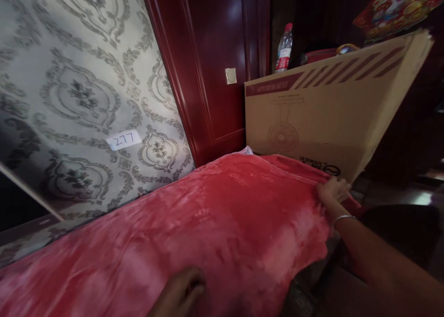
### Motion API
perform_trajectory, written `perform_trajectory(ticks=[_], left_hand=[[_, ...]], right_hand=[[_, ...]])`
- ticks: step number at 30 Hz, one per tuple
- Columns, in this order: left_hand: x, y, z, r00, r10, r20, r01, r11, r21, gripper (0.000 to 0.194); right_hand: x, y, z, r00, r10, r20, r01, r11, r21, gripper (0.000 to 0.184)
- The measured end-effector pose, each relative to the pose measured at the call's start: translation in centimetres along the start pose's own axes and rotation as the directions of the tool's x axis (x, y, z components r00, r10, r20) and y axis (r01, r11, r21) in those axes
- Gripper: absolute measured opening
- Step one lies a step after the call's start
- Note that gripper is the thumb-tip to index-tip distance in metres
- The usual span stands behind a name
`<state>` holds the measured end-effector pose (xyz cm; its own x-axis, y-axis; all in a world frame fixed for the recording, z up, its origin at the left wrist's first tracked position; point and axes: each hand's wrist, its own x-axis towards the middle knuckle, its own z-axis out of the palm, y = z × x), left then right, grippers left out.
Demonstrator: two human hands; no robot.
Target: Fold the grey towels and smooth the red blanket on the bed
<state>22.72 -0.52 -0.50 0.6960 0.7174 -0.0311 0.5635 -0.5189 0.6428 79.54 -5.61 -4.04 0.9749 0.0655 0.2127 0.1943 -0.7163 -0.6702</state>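
Observation:
A red plush blanket with a mottled sheen is spread across the surface before me, its far edge reaching the cardboard box. At the right end, my right hand, with a bracelet at the wrist, has its fingers closed on the blanket's edge. My left hand is low in the middle, over the near part of the blanket. It is somewhat blurred, with fingers loosely curled and a gap between thumb and forefinger. Nothing shows in it, and whether it touches the cloth is unclear.
A large cardboard box stands behind the blanket at right. Just behind its top edge is a red-capped plastic bottle. Dark red panelling and patterned wallpaper with a "277" label line the back and left.

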Motion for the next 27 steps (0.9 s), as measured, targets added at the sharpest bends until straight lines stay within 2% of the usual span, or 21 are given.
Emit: perform_trajectory(ticks=[1, 3, 4, 7, 9, 11, 14, 19, 23, 27], left_hand=[[2.3, -0.4, -1.0, 0.997, 0.034, -0.072, -0.032, 0.999, 0.022, 0.034], [7.1, -1.4, -2.8, 0.957, 0.118, -0.265, -0.082, 0.986, 0.142, 0.038], [9.5, -1.9, -3.5, 0.942, 0.141, -0.305, -0.075, 0.973, 0.219, 0.043], [15.1, -3.0, -4.3, 0.934, 0.09, -0.345, 0.069, 0.903, 0.424, 0.054], [17.2, -3.2, -3.7, 0.934, 0.005, -0.357, 0.189, 0.841, 0.507, 0.057], [18.0, -3.4, -2.6, 0.936, -0.053, -0.349, 0.254, 0.789, 0.56, 0.056], [17.9, -3.6, -1.3, 0.949, -0.084, -0.305, 0.264, 0.742, 0.617, 0.055], [17.8, -4.5, -0.8, 0.956, -0.146, -0.256, 0.278, 0.735, 0.618, 0.056], [18.1, -5.1, -0.5, 0.954, -0.161, -0.253, 0.284, 0.757, 0.589, 0.055], [18.1, -5.1, -0.3, 0.954, -0.185, -0.235, 0.289, 0.771, 0.567, 0.056]], right_hand=[[0.1, -0.7, 0.3, 0.996, -0.074, -0.041, 0.074, 0.997, 0.002, 0.042], [0.3, -3.0, 1.1, 0.969, -0.237, -0.07, 0.24, 0.97, 0.034, 0.044], [0.4, -4.4, 1.7, 0.95, -0.306, -0.059, 0.309, 0.949, 0.062, 0.044], [0.5, -9.5, 4.0, 0.894, -0.448, 0.002, 0.443, 0.885, 0.141, 0.043], [0.6, -12.9, 6.0, 0.866, -0.499, 0.036, 0.487, 0.858, 0.162, 0.043], [0.8, -16.0, 8.1, 0.841, -0.537, 0.075, 0.519, 0.837, 0.173, 0.043], [1.0, -20.0, 11.1, 0.812, -0.563, 0.155, 0.541, 0.825, 0.164, 0.041], [1.6, -25.4, 15.9, 0.773, -0.549, 0.318, 0.548, 0.83, 0.104, 0.037], [1.5, -28.7, 19.9, 0.735, -0.507, 0.45, 0.548, 0.835, 0.046, 0.036], [1.2, -30.3, 23.0, 0.676, -0.502, 0.539, 0.585, 0.811, 0.021, 0.036]])
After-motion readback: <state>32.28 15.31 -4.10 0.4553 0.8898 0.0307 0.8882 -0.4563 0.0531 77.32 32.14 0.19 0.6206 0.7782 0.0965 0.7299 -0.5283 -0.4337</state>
